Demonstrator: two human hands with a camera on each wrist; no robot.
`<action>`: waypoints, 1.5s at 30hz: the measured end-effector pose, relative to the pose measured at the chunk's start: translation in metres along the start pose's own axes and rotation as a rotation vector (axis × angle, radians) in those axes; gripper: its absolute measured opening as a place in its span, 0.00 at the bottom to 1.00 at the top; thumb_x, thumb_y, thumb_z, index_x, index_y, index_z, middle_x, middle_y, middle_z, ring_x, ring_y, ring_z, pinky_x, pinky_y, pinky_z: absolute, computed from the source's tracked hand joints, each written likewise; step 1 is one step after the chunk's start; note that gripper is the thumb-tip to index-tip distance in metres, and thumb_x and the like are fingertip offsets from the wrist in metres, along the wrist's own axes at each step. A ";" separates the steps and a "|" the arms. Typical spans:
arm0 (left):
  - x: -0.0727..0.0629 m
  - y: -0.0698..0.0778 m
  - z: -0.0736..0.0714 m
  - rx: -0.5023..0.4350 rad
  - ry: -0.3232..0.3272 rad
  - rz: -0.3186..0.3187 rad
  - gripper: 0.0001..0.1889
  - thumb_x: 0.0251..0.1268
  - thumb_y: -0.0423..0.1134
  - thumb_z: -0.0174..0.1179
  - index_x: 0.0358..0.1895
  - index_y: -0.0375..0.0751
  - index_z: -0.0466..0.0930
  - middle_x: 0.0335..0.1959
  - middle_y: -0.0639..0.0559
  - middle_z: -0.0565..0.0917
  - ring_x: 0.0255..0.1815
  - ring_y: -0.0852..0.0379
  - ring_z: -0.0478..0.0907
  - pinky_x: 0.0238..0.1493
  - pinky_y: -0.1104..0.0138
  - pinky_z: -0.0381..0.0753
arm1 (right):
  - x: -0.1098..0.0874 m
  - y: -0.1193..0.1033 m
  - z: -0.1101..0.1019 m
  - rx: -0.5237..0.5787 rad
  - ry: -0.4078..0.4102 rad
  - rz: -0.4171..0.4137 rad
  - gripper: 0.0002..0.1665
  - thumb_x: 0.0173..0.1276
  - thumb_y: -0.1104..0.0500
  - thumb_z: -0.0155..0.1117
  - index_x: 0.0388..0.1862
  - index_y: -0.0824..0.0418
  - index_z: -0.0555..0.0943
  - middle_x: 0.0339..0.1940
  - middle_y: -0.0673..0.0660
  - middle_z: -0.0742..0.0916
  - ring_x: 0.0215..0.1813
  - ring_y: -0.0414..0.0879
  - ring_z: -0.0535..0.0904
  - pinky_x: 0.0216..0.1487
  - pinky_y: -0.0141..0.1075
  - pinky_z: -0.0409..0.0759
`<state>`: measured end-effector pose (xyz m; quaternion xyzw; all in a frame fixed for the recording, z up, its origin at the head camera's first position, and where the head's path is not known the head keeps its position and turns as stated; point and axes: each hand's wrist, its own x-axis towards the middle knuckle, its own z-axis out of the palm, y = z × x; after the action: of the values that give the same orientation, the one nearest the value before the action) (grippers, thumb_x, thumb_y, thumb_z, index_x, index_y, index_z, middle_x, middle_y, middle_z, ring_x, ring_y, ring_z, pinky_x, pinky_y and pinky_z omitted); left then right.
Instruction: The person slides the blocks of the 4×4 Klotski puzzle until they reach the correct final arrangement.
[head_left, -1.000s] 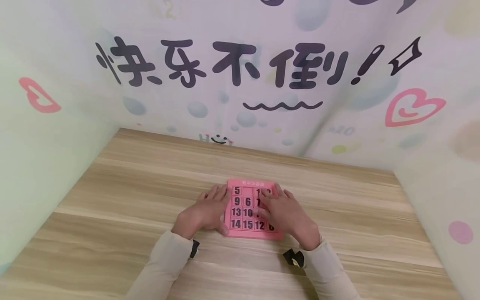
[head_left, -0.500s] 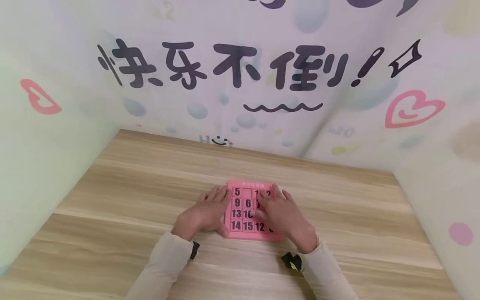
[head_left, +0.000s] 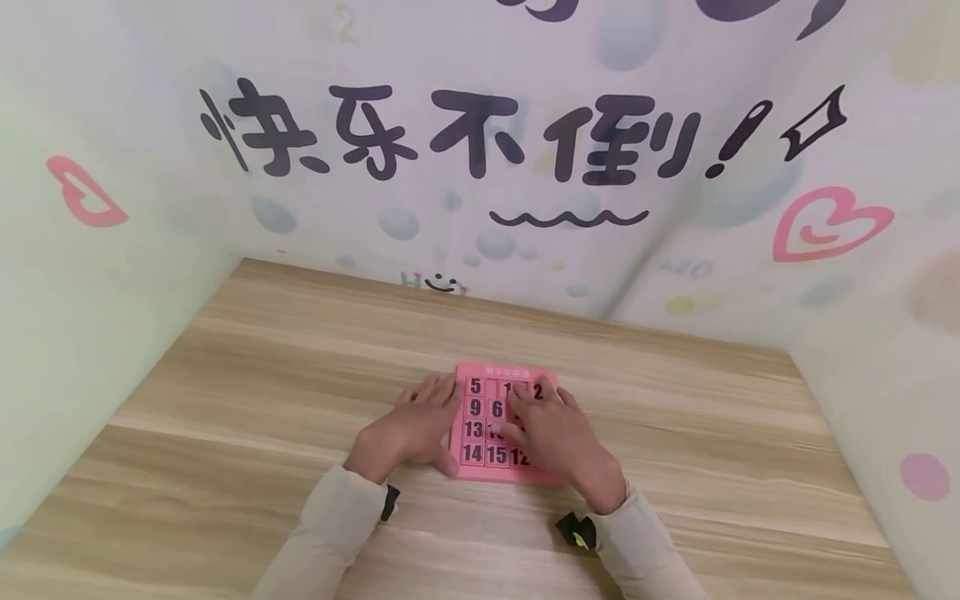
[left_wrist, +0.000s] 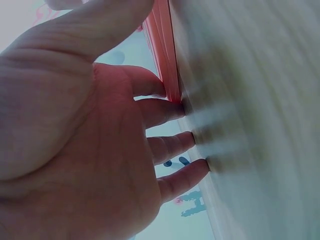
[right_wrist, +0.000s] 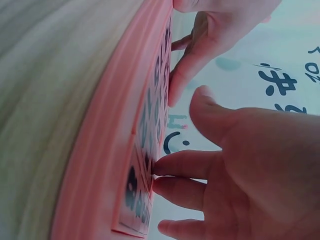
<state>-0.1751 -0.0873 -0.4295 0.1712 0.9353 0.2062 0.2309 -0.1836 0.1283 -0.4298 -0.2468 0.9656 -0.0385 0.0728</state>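
Note:
A pink sliding number puzzle (head_left: pixel 498 478) lies flat on the wooden table, black numerals on its square tiles. My left hand (head_left: pixel 416 423) rests along its left side, fingers fairly straight; in the left wrist view, fingertips (left_wrist: pixel 175 108) meet the pink edge and the tabletop. Over the puzzle's right part is my right hand (head_left: pixel 558 429), its extended fingertips touching the tiles, one on the tile marked 1 (head_left: pixel 506 389) in the top row. A narrow gap separates that tile from the 5 tile (head_left: pixel 476 387). Several right-hand tiles are hidden beneath this hand.
Around the puzzle stretches the wood-grain table (head_left: pixel 262 400). Behind it hangs a pale printed backdrop (head_left: pixel 420 192) with large dark characters, and pale walls close in both sides. Dark bands (head_left: pixel 576 530) show at the sleeve cuffs.
The 1 tile has slid left under my right fingertips, narrowing the gap beside the 5. My right hand has shifted slightly left, uncovering the 2; my left hand stays put.

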 end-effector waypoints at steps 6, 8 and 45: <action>-0.001 -0.001 0.001 0.002 0.002 -0.004 0.58 0.50 0.49 0.75 0.79 0.36 0.47 0.82 0.41 0.42 0.82 0.40 0.34 0.79 0.45 0.41 | 0.000 -0.004 0.001 0.030 -0.019 0.000 0.38 0.76 0.35 0.46 0.73 0.59 0.70 0.74 0.60 0.72 0.78 0.66 0.56 0.74 0.63 0.57; 0.000 -0.001 0.001 0.002 0.003 -0.001 0.58 0.50 0.49 0.75 0.79 0.36 0.47 0.82 0.41 0.43 0.82 0.40 0.34 0.79 0.45 0.41 | 0.000 -0.004 0.002 0.031 -0.023 0.000 0.39 0.76 0.35 0.45 0.73 0.59 0.70 0.74 0.59 0.72 0.78 0.65 0.56 0.75 0.63 0.57; 0.001 0.001 -0.001 -0.026 -0.011 0.014 0.58 0.49 0.47 0.75 0.79 0.34 0.45 0.82 0.39 0.40 0.82 0.38 0.33 0.79 0.44 0.38 | -0.001 0.012 -0.006 0.040 -0.003 0.024 0.33 0.75 0.36 0.50 0.73 0.47 0.72 0.76 0.57 0.70 0.77 0.71 0.55 0.72 0.66 0.60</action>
<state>-0.1768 -0.0860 -0.4282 0.1756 0.9301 0.2192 0.2368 -0.1896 0.1394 -0.4249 -0.2339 0.9673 -0.0566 0.0795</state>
